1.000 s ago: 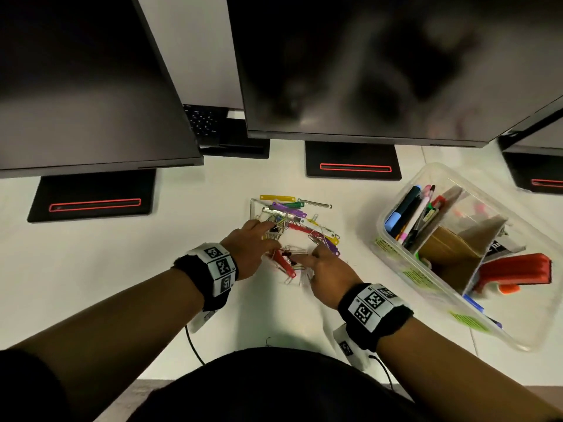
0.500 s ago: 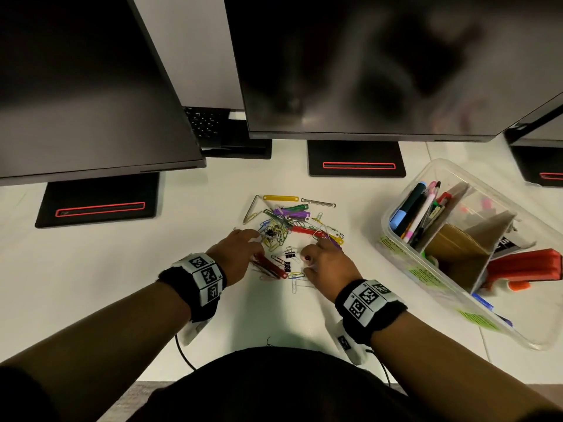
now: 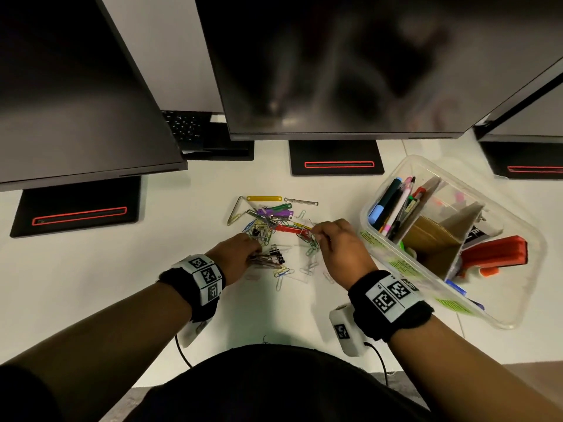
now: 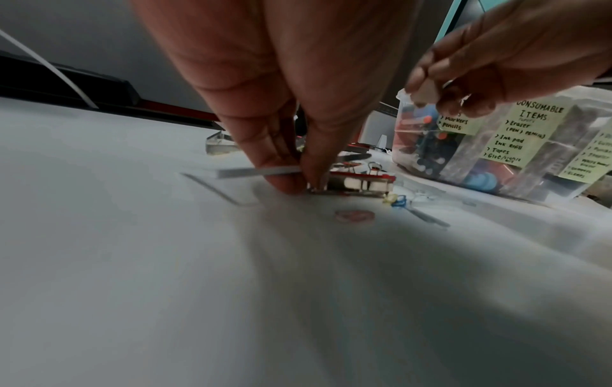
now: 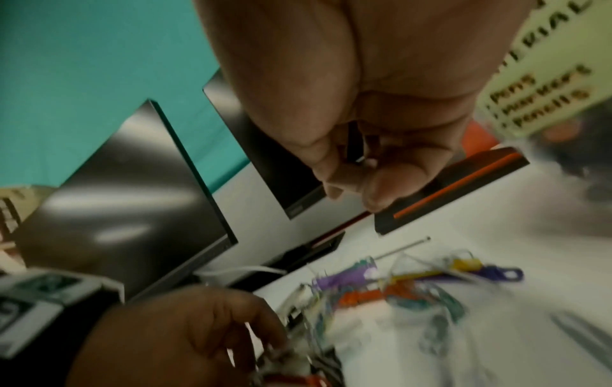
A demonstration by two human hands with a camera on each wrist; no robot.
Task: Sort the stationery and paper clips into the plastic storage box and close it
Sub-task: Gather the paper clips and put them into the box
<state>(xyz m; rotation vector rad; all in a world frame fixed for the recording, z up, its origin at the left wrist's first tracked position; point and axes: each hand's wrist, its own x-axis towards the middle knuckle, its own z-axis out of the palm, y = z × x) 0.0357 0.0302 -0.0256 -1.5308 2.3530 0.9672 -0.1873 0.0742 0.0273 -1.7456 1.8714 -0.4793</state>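
A pile of coloured paper clips and file fasteners [image 3: 274, 220] lies on the white desk [image 3: 91, 284], also in the right wrist view [image 5: 397, 282]. My left hand [image 3: 256, 254] is low at the pile's near left and pinches a bundle of flat fasteners [image 4: 357, 183] against the desk. My right hand [image 3: 315, 231] hovers over the pile's right side, fingers curled, pinching a small pale clip [image 4: 425, 91]. The open clear plastic storage box [image 3: 402, 266] stands just right of it, with yellow labels [image 4: 516, 146] on its wall.
The box holds pens and markers [image 3: 393, 205], cardboard dividers [image 3: 438, 236] and a red stapler [image 3: 496, 251]. Monitors overhang the back of the desk, their black stands [image 3: 335, 159] behind the pile. Loose clips [image 3: 283, 272] lie between my hands.
My right hand has risen off the pile and shifted right and away with a small clip. My left hand has drawn fasteners slightly toward me.
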